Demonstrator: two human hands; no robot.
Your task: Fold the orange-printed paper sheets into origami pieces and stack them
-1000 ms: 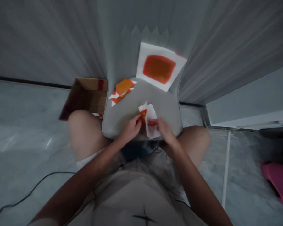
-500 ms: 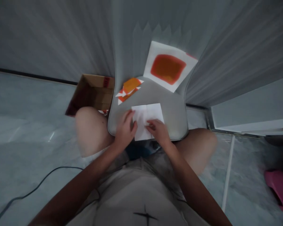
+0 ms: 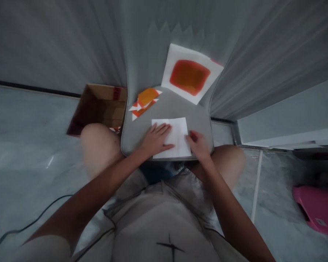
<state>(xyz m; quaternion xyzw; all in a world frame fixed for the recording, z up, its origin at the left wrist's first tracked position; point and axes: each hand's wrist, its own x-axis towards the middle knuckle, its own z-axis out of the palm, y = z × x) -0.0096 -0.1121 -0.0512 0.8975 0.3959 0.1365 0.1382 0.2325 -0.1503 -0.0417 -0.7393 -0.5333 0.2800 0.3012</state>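
A white sheet of paper (image 3: 179,136) lies on the grey chair seat (image 3: 136,134) between my knees. My left hand (image 3: 158,139) rests flat on its left half with the fingers spread. At the sheet's right edge is my right hand (image 3: 198,145), its fingers curled together; whether they pinch the edge is too small to tell. Folded orange-and-white papers (image 3: 146,102) lie at the seat's left rear. Against the backrest leans a larger white sheet with an orange-red square (image 3: 190,76).
An open cardboard box (image 3: 112,109) stands on the floor left of the chair. A dark cable (image 3: 43,211) runs across the floor at lower left. A pink plastic object (image 3: 319,211) is at the far right.
My left hand has moved from the sheet's left edge onto its surface and flattened. My right hand has gone from the sheet's middle to its right edge. The view has shifted slightly.
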